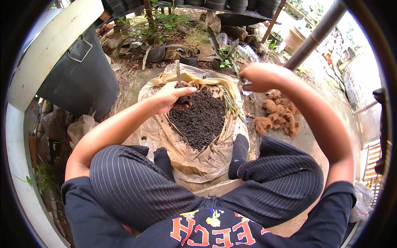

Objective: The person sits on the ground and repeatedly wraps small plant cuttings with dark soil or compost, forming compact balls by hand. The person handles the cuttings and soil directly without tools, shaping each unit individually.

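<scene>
My left hand (173,97) grips a dark clump of soil (182,98) with a greenish plant cutting (178,69) standing upright from it. Beneath lies a mound of dark, crumbly soil (201,121) on a crumpled translucent plastic sheet (198,166). Several thin green cuttings (229,102) rest along the mound's right side. Beyond the sheet's upper right edge is my right hand (259,77), fingers curled down and partly hidden. A piece of clear plastic (247,88) shows right at its fingertips; whether they hold it is unclear.
Brown fibre clumps (277,114) lie on the concrete at the right. A large black bucket (82,71) stands at the left. Potted plants (156,52) line the far side, and a slanting pole (316,34) rises behind my right hand. My socked feet (238,155) flank the sheet.
</scene>
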Available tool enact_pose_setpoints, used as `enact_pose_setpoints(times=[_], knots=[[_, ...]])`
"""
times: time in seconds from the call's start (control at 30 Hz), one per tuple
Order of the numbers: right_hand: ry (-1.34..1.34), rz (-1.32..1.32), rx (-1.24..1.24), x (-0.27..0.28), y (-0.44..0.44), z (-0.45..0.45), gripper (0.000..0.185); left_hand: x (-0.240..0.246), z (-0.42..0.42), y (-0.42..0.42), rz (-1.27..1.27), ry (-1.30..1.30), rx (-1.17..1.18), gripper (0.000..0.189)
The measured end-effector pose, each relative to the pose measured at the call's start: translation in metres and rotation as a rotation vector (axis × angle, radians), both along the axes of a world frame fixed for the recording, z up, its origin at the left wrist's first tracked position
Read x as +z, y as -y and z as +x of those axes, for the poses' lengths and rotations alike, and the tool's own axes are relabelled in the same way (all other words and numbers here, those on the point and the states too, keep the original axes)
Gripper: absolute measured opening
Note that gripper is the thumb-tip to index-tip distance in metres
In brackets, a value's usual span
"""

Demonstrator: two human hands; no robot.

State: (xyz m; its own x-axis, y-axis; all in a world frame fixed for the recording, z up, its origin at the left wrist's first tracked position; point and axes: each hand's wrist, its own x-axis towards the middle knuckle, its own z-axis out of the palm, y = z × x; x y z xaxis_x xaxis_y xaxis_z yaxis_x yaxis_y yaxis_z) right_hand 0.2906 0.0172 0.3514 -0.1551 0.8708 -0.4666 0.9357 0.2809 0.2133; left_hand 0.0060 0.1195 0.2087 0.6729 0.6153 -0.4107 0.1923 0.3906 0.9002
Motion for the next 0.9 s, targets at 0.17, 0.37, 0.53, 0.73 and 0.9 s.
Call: enact_pose_setpoints(times=[0.17,0.37,0.53,0.73,0.9], knots=[[0.127,-0.267,0.170,-0.111,-0.056,-0.011,0.028,0.019,0.009,-0.027,-0.062,0.025,0.076,0.016],[0.055,-0.406,0.324,-0.241,-0.108,-0.001,0.024,0.009,0.032,-0.048,-0.065,-0.266,-0.017,0.018],[-0.210,-0.343,0.024,-0.345,-0.096,0.025,0.028,-0.040,0.050,-0.042,-0.103,-0.237,0.015,0.043],[-0.545,-0.073,-0.144,-0.401,-0.059,0.031,0.052,-0.065,0.033,-0.034,-0.129,-0.281,-0.006,0.046],[-0.585,-0.014,-0.210,-0.407,-0.045,0.007,0.048,-0.042,0.029,-0.035,-0.372,-0.221,-0.023,0.047]])
